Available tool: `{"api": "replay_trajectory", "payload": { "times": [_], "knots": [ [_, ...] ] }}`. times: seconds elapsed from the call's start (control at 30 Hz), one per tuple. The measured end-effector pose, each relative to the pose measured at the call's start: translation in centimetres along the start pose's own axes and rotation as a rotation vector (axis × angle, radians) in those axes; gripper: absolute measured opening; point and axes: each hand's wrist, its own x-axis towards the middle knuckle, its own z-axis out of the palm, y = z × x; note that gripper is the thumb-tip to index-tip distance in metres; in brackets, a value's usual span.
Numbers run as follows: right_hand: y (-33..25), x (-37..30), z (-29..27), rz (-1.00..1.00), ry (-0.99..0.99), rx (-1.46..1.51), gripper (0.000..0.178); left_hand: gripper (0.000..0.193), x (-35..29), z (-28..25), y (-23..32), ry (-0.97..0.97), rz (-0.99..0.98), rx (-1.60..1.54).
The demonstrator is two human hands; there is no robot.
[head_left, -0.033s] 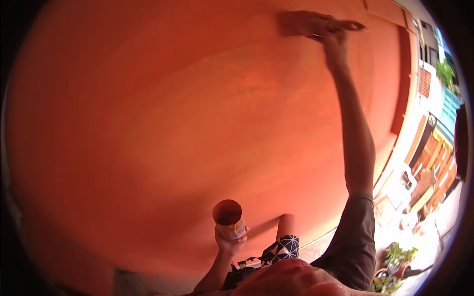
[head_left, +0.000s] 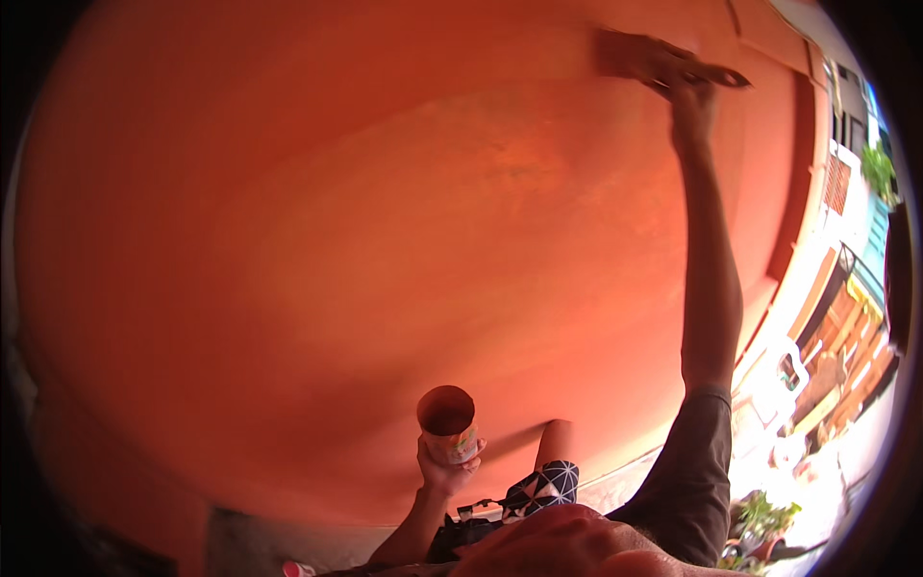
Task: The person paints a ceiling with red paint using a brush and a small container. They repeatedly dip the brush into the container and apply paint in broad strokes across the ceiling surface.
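Note:
An orange wall (head_left: 385,250) fills most of the view, with a paler patch across its middle. High on the right, my right hand (head_left: 690,94) grips a wide paintbrush (head_left: 630,55), its arm stretched far up. The bristles lie against the wall and point left, while the handle end sticks out to the right; motion blurs them a little. Low in the middle, my left hand (head_left: 450,471) is wrapped around a cup-like paint can (head_left: 463,445). The can is held upright with its open top showing a dark reddish inside; how much paint it contains I cannot tell.
At the right, the wall ends in a raised edge (head_left: 800,173). Beyond it are a brightly lit yard, a stack of wooden boards (head_left: 838,332) and potted plants (head_left: 766,519). My bent knee (head_left: 555,444) is close to the wall's foot. A red-and-white object (head_left: 296,569) is at the bottom edge.
My right hand and the paintbrush have shifted right and slightly down in the picture. The left hand holds the can in nearly the same place. The red-and-white object has come into view.

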Motion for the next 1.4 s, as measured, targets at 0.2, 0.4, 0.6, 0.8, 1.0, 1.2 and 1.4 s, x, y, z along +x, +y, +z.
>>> {"api": "replay_trajectory", "payload": {
  "times": [0.2,0.4,0.6,0.8,1.0,1.2,1.4],
  "knots": [
    [-1.2,-0.9,-4.7,0.013,0.214,-0.419,0.028,0.061,0.8,-3.7,1.4,0.081,0.056,-0.012],
    [-0.1,-4.1,7.4,-0.547,0.237,-1.055,0.013,0.061,-0.9,-3.2,1.1,0.127,0.123,0.000],
    [-3.8,-11.6,24.8,-0.647,-0.015,-0.842,0.023,0.062,-0.6,-4.5,-1.5,0.037,0.219,-0.127],
    [-6.1,-13.1,35.0,-0.658,-0.215,-0.537,0.017,0.061,-0.7,-3.3,-4.3,0.048,0.339,-0.135],
    [-8.1,-11.1,36.6,-0.493,-0.340,-0.230,0.012,0.058,-0.1,-0.5,-4.7,0.121,0.421,-0.112],
    [-5.0,-4.8,23.8,-0.332,0.018,-0.333,0.020,0.062,0.8,-1.2,-4.3,-0.008,0.434,-0.112],
    [-6.4,-4.9,19.6,-0.389,0.206,-0.621,0.017,0.061,1.7,-1.2,-2.8,0.008,0.413,-0.120]
  ]
}}
